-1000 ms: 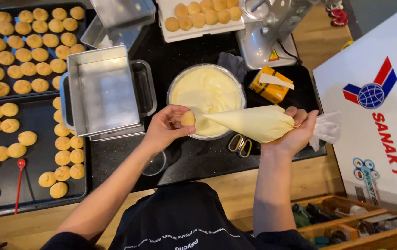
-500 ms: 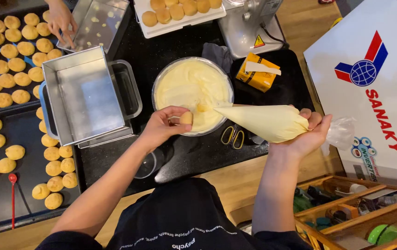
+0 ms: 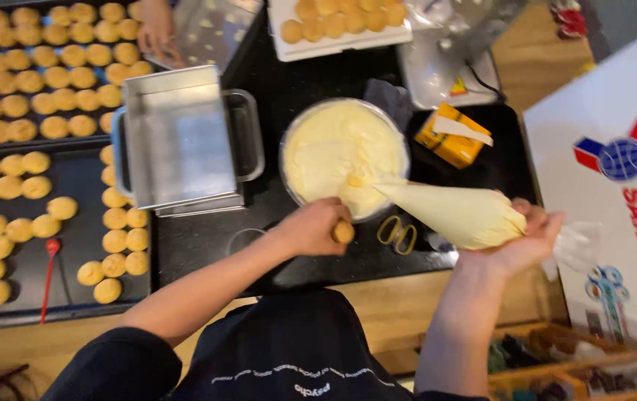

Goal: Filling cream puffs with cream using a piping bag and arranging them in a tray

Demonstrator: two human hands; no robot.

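Note:
My left hand (image 3: 311,226) is closed around a small round golden pastry puff (image 3: 343,232), just in front of the bowl of pale yellow cream (image 3: 340,156). My right hand (image 3: 526,238) grips the wide twisted end of a cream-filled piping bag (image 3: 456,212). The bag's tip points left over the near rim of the bowl, a short way from the puff and not touching it. Small yellow-handled scissors (image 3: 398,234) lie on the black counter between my hands.
Dark trays (image 3: 73,174) with several puffs fill the left. A steel handled tray (image 3: 181,137) sits beside the bowl. A white tray of puffs (image 3: 333,22), an orange carton (image 3: 452,137) and a white chest (image 3: 615,171) stand around. Another person's hand (image 3: 156,30) reaches in at the top.
The piping tip was in the puff a second ago. My left hand has since drawn the puff down and away from the tip, which now hangs over the bowl.

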